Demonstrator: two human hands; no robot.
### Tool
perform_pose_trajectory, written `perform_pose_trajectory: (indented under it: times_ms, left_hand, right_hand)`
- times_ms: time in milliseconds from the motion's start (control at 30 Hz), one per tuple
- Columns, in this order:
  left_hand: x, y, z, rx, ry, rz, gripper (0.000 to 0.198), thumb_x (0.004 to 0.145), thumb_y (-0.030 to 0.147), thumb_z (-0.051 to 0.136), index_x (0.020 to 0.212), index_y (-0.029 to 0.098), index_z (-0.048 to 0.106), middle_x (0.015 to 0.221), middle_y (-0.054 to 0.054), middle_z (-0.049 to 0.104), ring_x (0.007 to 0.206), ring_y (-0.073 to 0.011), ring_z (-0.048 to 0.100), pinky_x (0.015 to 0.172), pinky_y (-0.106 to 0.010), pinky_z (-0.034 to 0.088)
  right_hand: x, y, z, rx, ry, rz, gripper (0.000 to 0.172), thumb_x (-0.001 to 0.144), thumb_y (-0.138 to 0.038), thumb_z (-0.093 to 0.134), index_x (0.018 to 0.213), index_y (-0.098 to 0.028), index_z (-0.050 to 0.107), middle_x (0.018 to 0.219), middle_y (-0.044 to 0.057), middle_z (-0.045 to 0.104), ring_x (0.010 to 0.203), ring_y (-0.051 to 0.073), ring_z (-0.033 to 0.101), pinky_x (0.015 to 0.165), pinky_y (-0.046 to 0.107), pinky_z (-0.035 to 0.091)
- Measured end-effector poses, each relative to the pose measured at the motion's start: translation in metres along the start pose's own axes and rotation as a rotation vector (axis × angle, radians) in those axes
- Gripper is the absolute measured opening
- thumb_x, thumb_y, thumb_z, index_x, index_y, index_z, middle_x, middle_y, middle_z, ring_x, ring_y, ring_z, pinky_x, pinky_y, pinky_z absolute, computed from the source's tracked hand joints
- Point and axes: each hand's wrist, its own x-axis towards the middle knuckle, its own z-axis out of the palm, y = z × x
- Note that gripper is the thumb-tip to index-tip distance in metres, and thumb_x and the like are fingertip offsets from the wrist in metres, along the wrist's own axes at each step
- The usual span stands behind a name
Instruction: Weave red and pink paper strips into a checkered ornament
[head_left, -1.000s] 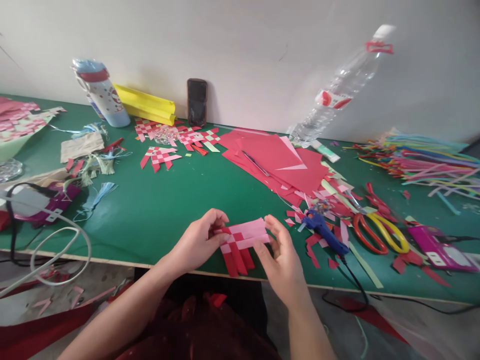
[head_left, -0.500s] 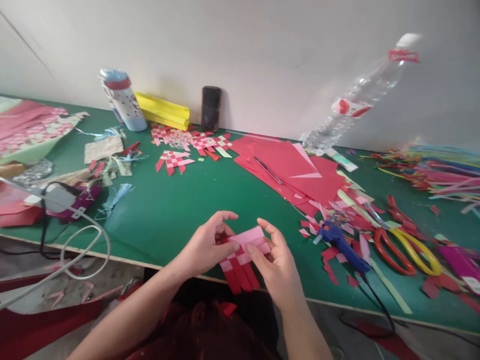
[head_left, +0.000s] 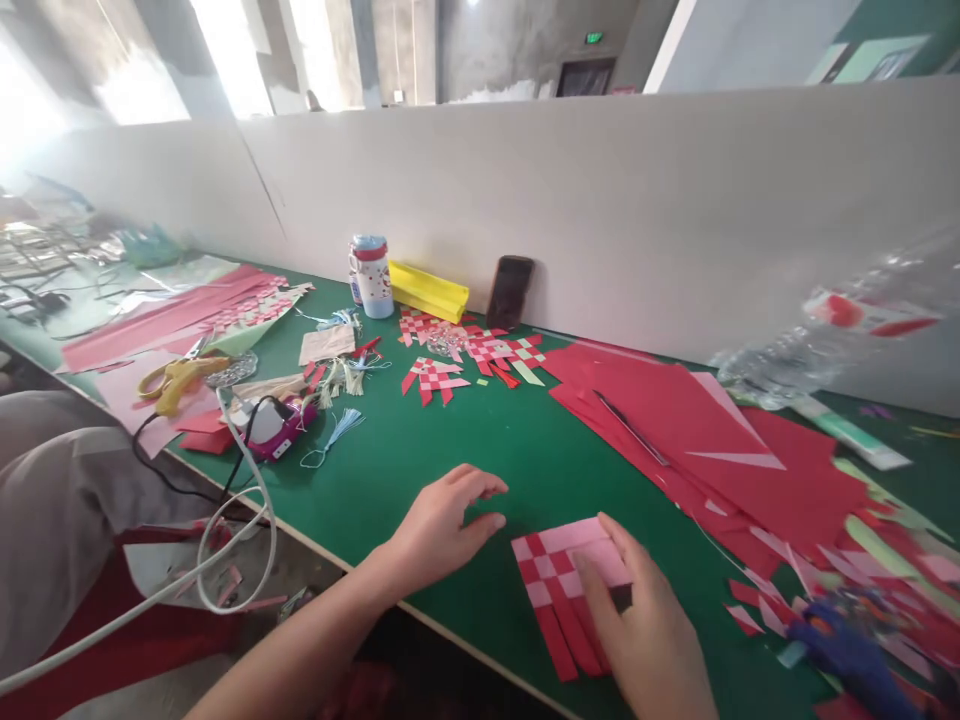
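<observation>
My right hand point(head_left: 649, 625) grips a woven paper piece point(head_left: 553, 570) by its right side, thumb on top. Red and pink strips cross in a checker pattern on it, and loose red strips hang toward me. To its left, my left hand point(head_left: 450, 520) hovers over the green table with thumb and fingers apart and nothing between them. Farther back lie finished-looking checkered paper pieces point(head_left: 433, 378), beside a small heap of clear beads point(head_left: 448, 343). A stack of red paper sheets point(head_left: 675, 430) with a pen point(head_left: 630, 428) on it spreads to the right.
A blue glue gun point(head_left: 855, 640) lies among paper scraps at right. A tilted plastic bottle point(head_left: 817, 335), a phone point(head_left: 511, 292), a yellow folded strip point(head_left: 429, 292) and a flask point(head_left: 373, 278) stand along the partition. Yellow-handled scissors point(head_left: 180, 378), tassels point(head_left: 341, 432) and a white cable point(head_left: 262, 480) are left.
My left hand has let go of the woven paper and moved away to its left. My right hand keeps hold of it. The view has swung left and up.
</observation>
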Motion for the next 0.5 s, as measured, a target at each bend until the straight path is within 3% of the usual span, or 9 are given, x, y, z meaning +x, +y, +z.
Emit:
perform_pose_trajectory:
  times_ms: [100, 267, 367, 500]
  left_hand:
    - [0.008, -0.004, -0.018, 0.125, 0.031, 0.009, 0.024, 0.086, 0.024, 0.057, 0.110, 0.024, 0.063, 0.110, -0.006, 0.065, 0.095, -0.0200, 0.063, 0.085, -0.033, 0.051]
    - [0.031, -0.005, -0.045, 0.322, 0.088, 0.019, 0.026, 0.088, 0.024, 0.056, 0.114, 0.024, 0.062, 0.118, -0.006, 0.064, 0.102, -0.0204, 0.064, 0.088, -0.032, 0.051]
    - [0.061, -0.012, -0.062, 0.403, 0.155, -0.008, 0.028, 0.090, 0.024, 0.055, 0.117, 0.023, 0.061, 0.120, -0.005, 0.063, 0.103, -0.0199, 0.063, 0.091, -0.032, 0.050]
    - [0.118, -0.038, -0.090, 0.472, 0.281, -0.116, 0.028, 0.093, 0.019, 0.051, 0.118, 0.020, 0.061, 0.119, -0.009, 0.063, 0.106, -0.0210, 0.062, 0.096, -0.036, 0.048]
  right_hand:
    - [0.001, 0.007, 0.004, -0.027, 0.089, -0.102, 0.056, 0.087, -0.059, 0.050, 0.126, -0.020, 0.057, 0.124, 0.017, 0.061, 0.112, 0.034, 0.059, 0.085, 0.049, 0.055]
    - [0.000, 0.011, 0.001, 0.016, 0.181, -0.077, 0.054, 0.089, -0.059, 0.050, 0.122, -0.017, 0.059, 0.126, 0.019, 0.055, 0.107, 0.032, 0.061, 0.072, 0.041, 0.058]
    - [0.001, 0.014, 0.000, 0.010, 0.152, -0.115, 0.048, 0.089, -0.056, 0.051, 0.117, -0.018, 0.061, 0.120, 0.018, 0.058, 0.104, 0.031, 0.062, 0.070, 0.039, 0.059]
    - [0.001, 0.021, 0.002, 0.052, 0.169, -0.134, 0.043, 0.089, -0.052, 0.053, 0.115, -0.019, 0.062, 0.119, 0.017, 0.059, 0.094, 0.027, 0.064, 0.068, 0.037, 0.059]
